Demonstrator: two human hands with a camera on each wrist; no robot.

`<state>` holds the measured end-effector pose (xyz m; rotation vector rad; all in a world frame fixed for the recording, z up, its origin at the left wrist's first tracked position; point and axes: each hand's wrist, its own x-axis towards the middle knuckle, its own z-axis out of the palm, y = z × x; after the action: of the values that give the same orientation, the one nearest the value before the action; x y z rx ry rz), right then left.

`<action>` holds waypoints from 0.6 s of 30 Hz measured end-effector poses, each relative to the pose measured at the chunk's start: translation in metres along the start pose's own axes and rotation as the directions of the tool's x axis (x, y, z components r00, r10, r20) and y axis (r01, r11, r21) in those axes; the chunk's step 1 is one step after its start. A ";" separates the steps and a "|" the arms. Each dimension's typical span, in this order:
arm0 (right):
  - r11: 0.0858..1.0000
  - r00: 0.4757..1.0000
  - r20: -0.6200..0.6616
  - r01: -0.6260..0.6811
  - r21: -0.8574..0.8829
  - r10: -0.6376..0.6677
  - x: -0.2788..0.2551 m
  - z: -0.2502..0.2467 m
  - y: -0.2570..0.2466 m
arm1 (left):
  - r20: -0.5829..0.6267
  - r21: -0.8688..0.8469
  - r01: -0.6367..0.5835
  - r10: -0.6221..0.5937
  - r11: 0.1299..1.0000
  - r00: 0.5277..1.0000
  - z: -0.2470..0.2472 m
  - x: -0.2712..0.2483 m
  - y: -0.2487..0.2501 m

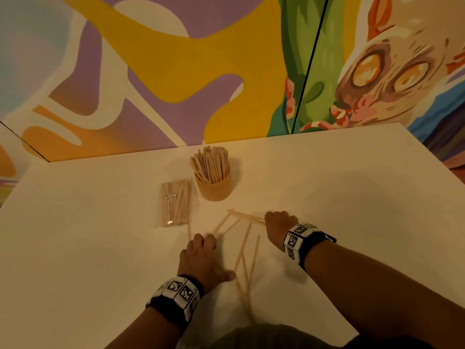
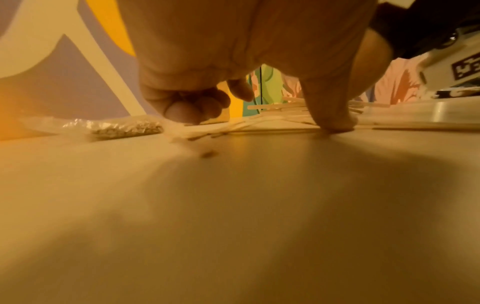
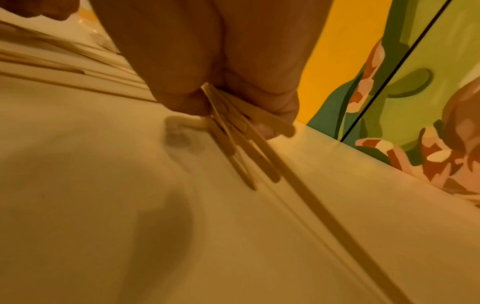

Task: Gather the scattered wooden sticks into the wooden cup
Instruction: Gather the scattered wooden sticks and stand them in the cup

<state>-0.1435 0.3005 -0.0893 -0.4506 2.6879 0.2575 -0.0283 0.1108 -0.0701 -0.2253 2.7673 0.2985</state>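
Progress call: mostly done, I'd say. Going left to right across the white table [image 1: 75, 248].

Far left of the work area: a clear packet of sticks [image 1: 175, 203], sealed and labelled, lying flat. Probably not part of the job.

Just right of it, toward the wall: the wooden cup [image 1: 214, 187], upright, already packed with sticks standing on end.

Still to gather: the scattered wooden sticks [image 1: 243, 244], roughly a handful, criss-crossed flat on the table between the two hands, some running down toward the near edge.

Left hand [image 1: 202, 260]: palm down on the table, low. Left wrist view shows the thumb [image 2: 335, 115] pressed onto the surface among the loose sticks, the other fingers curled under. Looks like it's trapping or raking a stick, but I cannot tell whether it actually holds one.

Right hand [image 1: 279, 226]: fist-like, knuckles up, clamped round a small bundle of sticks [image 3: 233, 131]. Bundle fans out of the grip, its far ends pointing toward the cup.

Hands well apart, loose sticks between them.
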 end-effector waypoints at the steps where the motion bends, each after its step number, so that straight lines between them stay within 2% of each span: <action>1: 0.997 1.000 -0.003 -0.004 0.076 0.005 -0.001 -0.002 0.003 | 0.026 0.024 -0.028 0.027 0.999 0.999 -0.002 -0.001 0.002; 3: 0.973 1.000 -0.002 -0.020 0.230 0.021 -0.002 -0.009 0.010 | 0.113 0.088 -0.154 0.144 0.984 0.983 -0.006 -0.008 0.007; 6: 0.937 0.998 0.057 -0.033 0.349 0.014 -0.002 -0.021 0.015 | 0.276 0.045 -0.375 0.349 0.926 0.895 -0.014 -0.021 0.020; 8: 0.927 0.997 0.074 -0.007 0.374 -0.022 -0.003 -0.030 0.016 | 0.382 -0.001 -0.448 0.415 0.894 0.826 -0.015 -0.023 0.028; 10: 0.909 0.995 0.076 0.021 0.417 -0.058 -0.008 -0.039 0.016 | 0.444 0.039 -0.486 0.421 0.873 0.791 -0.012 -0.021 0.034; 11: 0.895 0.994 0.078 0.031 0.446 -0.073 -0.010 -0.043 0.015 | 0.447 0.078 -0.494 0.412 0.866 0.794 -0.010 -0.019 0.036; 14: 0.842 0.989 0.053 0.090 0.532 -0.139 -0.018 -0.052 0.013 | 0.390 0.145 -0.454 0.371 0.879 0.843 -0.007 -0.015 0.038; 16: 0.775 0.983 -0.003 0.145 0.615 -0.182 -0.026 -0.058 0.012 | 0.348 0.119 -0.390 0.330 0.913 0.878 -0.008 -0.011 0.037; 18: 0.688 0.973 -0.071 0.205 0.696 -0.218 -0.036 -0.066 0.010 | 0.278 0.013 -0.296 0.281 0.955 0.919 -0.012 -0.008 0.035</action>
<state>-0.1393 0.3042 -0.0133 -0.4930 2.4277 -0.8113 -0.0314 0.1425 -0.0503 0.2276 2.5226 0.3005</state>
